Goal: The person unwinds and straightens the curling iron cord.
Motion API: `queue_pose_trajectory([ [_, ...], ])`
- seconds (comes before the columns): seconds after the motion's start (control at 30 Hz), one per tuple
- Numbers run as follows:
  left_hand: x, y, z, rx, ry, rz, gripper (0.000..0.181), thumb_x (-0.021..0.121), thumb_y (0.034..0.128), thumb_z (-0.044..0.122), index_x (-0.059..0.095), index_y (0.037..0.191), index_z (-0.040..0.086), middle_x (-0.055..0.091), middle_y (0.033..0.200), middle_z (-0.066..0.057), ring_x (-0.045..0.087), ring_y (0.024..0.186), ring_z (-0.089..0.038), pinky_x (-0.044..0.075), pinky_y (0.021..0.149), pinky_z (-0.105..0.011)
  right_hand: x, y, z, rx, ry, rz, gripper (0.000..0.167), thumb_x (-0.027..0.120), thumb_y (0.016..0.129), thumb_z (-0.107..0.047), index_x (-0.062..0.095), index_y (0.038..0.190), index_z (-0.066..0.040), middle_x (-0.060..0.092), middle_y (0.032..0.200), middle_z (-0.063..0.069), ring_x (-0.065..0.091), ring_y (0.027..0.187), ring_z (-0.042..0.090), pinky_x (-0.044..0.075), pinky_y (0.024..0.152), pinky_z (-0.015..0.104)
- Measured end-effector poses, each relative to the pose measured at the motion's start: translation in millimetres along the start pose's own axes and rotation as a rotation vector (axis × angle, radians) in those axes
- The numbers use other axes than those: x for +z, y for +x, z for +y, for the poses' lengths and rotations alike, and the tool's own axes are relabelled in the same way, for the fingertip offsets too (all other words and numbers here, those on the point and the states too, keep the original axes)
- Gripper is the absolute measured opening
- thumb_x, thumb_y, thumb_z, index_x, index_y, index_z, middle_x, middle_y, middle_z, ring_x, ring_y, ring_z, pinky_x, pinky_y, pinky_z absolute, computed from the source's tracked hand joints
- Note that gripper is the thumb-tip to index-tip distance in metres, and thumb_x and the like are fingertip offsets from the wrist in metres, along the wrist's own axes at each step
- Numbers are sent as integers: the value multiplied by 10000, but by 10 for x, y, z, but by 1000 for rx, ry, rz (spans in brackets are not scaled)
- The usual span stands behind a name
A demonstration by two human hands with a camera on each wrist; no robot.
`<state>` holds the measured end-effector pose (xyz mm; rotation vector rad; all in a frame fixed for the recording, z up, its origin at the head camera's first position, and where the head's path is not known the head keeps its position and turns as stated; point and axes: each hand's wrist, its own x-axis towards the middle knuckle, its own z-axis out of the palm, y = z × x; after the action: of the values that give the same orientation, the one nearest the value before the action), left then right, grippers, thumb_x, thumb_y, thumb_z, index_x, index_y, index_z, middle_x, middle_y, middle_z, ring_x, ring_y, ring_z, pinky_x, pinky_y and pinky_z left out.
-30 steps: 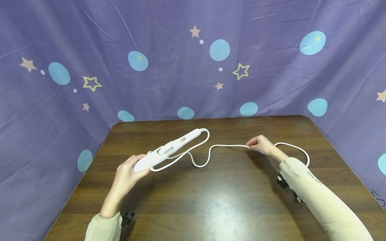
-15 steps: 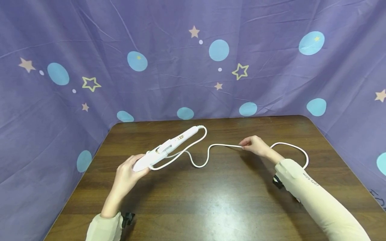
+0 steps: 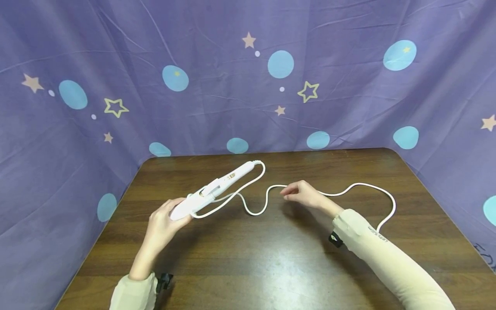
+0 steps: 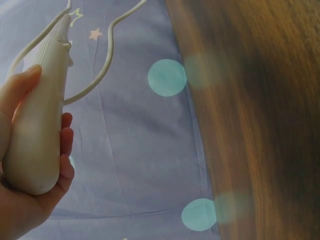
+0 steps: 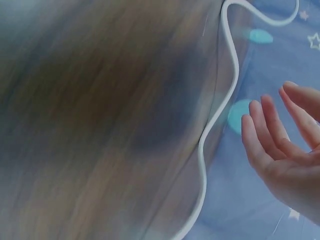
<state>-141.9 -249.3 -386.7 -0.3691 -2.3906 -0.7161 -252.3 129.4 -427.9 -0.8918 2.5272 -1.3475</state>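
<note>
My left hand (image 3: pixel 163 224) grips the broad end of a white curling iron (image 3: pixel 225 181), holding it tilted above the table with its narrow end pointing away to the right. Seen from the left wrist, the thumb lies along one side of the iron (image 4: pixel 42 130) and the fingers curl round the other. A white cord (image 3: pixel 253 181) leaves the narrow end, loops back past the held end, then trails over the table to the right. My right hand (image 3: pixel 305 194) hovers beside the trailing cord; in the right wrist view its relaxed fingers (image 5: pixel 272 127) stand apart from the cord (image 5: pixel 202 160).
A brown wooden table (image 3: pixel 240 267) lies beneath both hands. The cord's far end runs behind the right sleeve (image 3: pixel 381 249). A purple curtain (image 3: pixel 217 86) with stars and dots hangs behind the table and along its sides.
My right hand has let go of the cord and moved left and slightly nearer. The left hand holds the curling iron almost still; its narrow end shifted a little left and up.
</note>
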Motion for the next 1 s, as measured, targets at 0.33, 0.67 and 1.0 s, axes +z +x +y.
queue_pose_trajectory([
  [0.33, -6, 0, -4, -9, -4, -5, 425, 771, 550, 65, 635, 947, -2, 626, 818, -126, 550, 687, -220, 399, 603, -394, 417, 212, -185, -80, 108, -30, 245, 577, 792, -17, 595, 991, 125, 620, 946, 234, 596, 859, 220, 444, 752, 235],
  [0.67, -3, 2, 2, -17, -7, -12, 425, 766, 554, 61, 634, 952, -6, 629, 826, -115, 543, 691, -209, 400, 607, -384, 708, 389, -239, -3, 224, -29, 365, 568, 795, -16, 505, 1118, 144, 582, 1026, 280, 578, 947, 322, 455, 796, 300],
  [1.0, -7, -9, 17, -17, -4, -20, 415, 760, 561, 62, 634, 951, -5, 626, 816, -101, 530, 678, -198, 399, 594, -373, 931, 509, -217, 85, 358, -20, 437, 562, 786, 18, 439, 1181, 158, 562, 1039, 308, 563, 968, 345, 446, 799, 266],
])
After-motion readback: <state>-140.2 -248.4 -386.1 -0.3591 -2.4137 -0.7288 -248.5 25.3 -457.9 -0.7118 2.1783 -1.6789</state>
